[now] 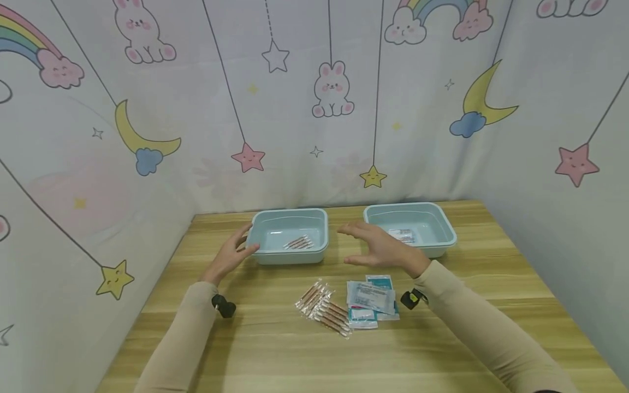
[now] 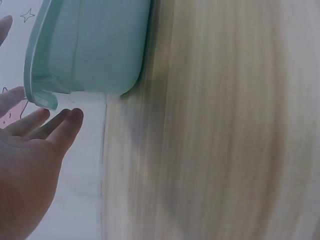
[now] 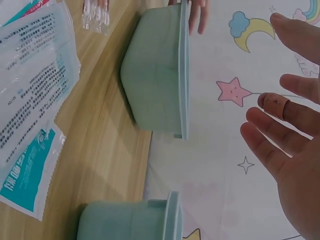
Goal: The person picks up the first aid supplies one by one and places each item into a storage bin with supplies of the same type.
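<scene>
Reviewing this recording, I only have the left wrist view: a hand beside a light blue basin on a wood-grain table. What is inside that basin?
Observer: The head view shows several clear-wrapped cotton swabs with brown shafts lying in the light blue basin.

Operator: I can't see the other hand. Where is it?

Observer: In the head view, the right hand, raised with nothing in it, overlaps the left part of a second light blue basin.

Operator: Understood. What lies in front of the two basins?

Observer: More of those wrapped swabs, next to a pile of printed white and teal sachets.
</scene>
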A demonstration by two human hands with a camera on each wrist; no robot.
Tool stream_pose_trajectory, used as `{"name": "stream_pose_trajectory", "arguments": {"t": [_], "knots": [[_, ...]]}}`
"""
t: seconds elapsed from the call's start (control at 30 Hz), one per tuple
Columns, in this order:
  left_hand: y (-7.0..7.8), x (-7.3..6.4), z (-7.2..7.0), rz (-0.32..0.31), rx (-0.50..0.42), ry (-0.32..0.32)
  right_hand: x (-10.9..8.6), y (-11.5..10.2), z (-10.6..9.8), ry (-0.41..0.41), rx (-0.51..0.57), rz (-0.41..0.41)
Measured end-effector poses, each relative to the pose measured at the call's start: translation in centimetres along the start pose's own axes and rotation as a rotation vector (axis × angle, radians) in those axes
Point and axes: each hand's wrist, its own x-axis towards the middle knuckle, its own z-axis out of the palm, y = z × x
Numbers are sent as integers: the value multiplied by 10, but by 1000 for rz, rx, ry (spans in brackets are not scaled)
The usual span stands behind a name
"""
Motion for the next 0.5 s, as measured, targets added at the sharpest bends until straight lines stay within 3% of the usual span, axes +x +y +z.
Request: {"name": "stream_pose_trajectory", "arguments": {"t": [0.5], "knots": [[-10,2,4,-88,-2,47,-3,-3,23,-67,76,13]]}}
